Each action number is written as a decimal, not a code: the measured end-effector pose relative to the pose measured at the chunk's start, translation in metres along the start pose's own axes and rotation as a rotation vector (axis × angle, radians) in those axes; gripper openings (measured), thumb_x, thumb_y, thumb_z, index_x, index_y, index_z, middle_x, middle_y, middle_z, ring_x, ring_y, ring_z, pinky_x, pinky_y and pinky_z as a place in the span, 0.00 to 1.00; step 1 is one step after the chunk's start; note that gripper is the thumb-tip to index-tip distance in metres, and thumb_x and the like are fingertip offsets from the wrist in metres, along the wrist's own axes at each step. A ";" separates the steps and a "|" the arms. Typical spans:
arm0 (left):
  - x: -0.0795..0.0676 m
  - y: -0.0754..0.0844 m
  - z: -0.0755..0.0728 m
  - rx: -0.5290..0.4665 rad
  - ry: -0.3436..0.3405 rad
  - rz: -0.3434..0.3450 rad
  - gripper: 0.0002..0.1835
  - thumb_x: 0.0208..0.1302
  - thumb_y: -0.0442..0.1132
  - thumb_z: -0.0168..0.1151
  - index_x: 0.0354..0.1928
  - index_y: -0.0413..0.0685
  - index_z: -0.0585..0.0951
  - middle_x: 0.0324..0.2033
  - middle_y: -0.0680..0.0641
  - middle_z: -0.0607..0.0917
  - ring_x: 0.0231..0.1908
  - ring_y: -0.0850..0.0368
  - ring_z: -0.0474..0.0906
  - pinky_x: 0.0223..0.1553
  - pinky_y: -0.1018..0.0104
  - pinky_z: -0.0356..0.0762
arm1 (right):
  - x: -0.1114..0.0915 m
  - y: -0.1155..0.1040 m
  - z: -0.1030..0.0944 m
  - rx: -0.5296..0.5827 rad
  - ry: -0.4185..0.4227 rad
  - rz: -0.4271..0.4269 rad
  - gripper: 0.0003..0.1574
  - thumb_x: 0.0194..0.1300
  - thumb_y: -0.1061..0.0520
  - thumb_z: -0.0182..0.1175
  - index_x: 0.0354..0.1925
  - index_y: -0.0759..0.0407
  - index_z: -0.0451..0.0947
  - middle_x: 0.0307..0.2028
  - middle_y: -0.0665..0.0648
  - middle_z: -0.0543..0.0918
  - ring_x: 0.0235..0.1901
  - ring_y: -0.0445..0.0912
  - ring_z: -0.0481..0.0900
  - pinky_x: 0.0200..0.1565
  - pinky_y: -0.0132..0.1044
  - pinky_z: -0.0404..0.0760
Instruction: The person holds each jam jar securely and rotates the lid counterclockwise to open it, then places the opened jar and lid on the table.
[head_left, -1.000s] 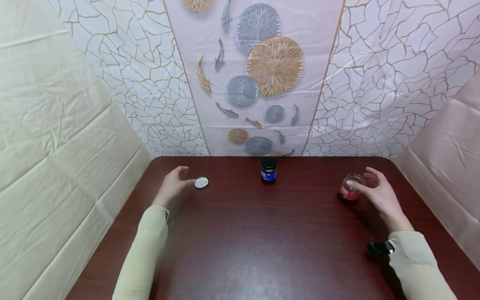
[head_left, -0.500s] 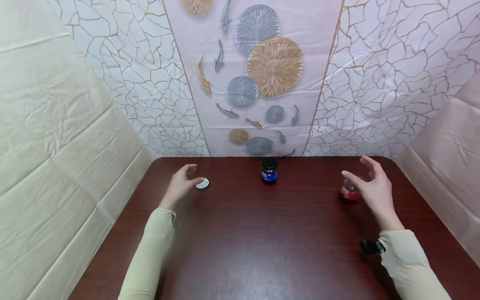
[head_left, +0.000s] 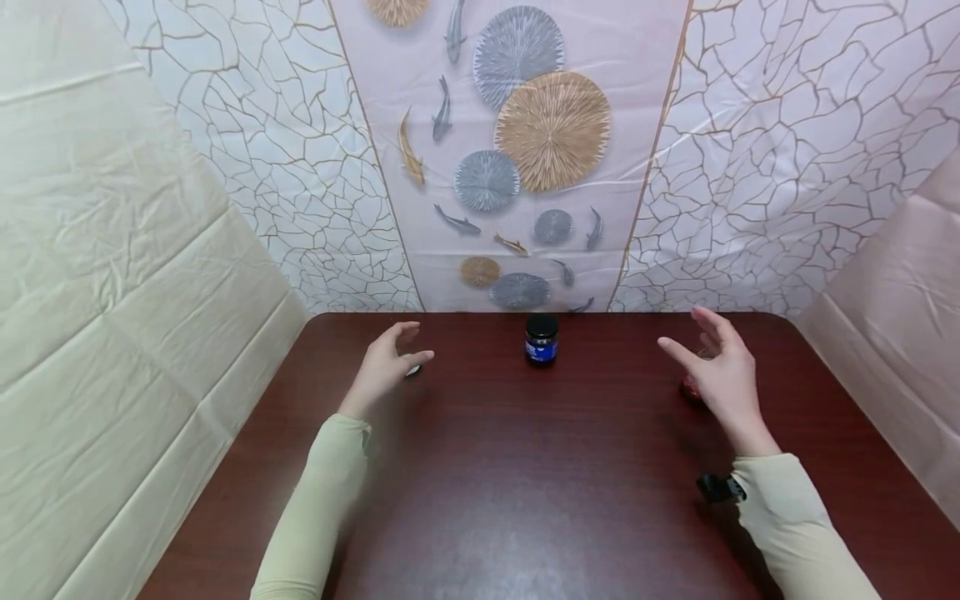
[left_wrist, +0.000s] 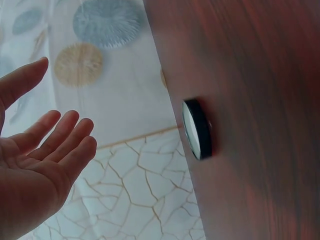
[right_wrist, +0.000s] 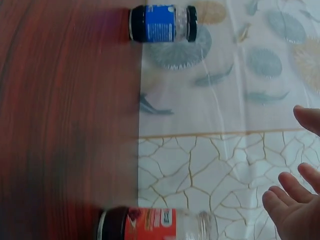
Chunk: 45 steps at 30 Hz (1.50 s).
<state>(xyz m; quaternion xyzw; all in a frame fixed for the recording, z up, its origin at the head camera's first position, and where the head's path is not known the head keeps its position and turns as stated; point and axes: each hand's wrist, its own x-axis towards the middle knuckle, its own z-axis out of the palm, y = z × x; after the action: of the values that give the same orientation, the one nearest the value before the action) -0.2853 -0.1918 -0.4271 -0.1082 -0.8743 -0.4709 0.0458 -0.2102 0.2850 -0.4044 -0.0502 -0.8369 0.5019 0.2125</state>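
My left hand hovers over the left part of the table with its fingers spread and nothing in them. Partly hidden behind its thumb lies a black-rimmed jar lid, white inner face up and apart from the hand. On the right, my right hand is also raised, thumb and fingers apart, holding nothing. Behind it stands a glass jar with a red label, its neck bare and its contents dark; the hand mostly covers it in the head view. A second jar, blue-labelled with a black lid, stands upright at the back middle.
The dark red wooden table ends at a patterned cloth backdrop. Pale cloth walls flank it on both sides. A black strap device sits at the right wrist.
Both hands have moved inward, the left one rightward over the lid and the right one leftward. The right hand has come off the red-labelled jar, which stays in place.
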 end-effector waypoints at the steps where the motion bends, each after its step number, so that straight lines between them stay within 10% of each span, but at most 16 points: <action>1: 0.000 0.002 0.003 0.000 0.003 0.001 0.33 0.63 0.43 0.73 0.68 0.44 0.72 0.62 0.38 0.77 0.61 0.40 0.76 0.59 0.46 0.75 | 0.000 0.000 0.003 0.003 -0.010 -0.010 0.49 0.61 0.43 0.72 0.75 0.50 0.64 0.71 0.58 0.69 0.68 0.58 0.68 0.64 0.45 0.72; 45: -0.015 0.024 0.056 -0.077 -0.074 0.038 0.30 0.63 0.41 0.73 0.65 0.41 0.75 0.61 0.38 0.79 0.62 0.42 0.75 0.64 0.43 0.69 | 0.038 0.003 0.145 -0.067 -0.398 -0.023 0.55 0.60 0.48 0.74 0.76 0.63 0.58 0.71 0.67 0.67 0.68 0.65 0.65 0.66 0.57 0.67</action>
<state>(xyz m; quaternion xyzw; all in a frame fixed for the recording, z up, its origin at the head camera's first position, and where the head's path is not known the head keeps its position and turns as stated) -0.2641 -0.1345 -0.4408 -0.1440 -0.8545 -0.4987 0.0182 -0.3033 0.1787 -0.4540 0.0525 -0.8791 0.4713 0.0470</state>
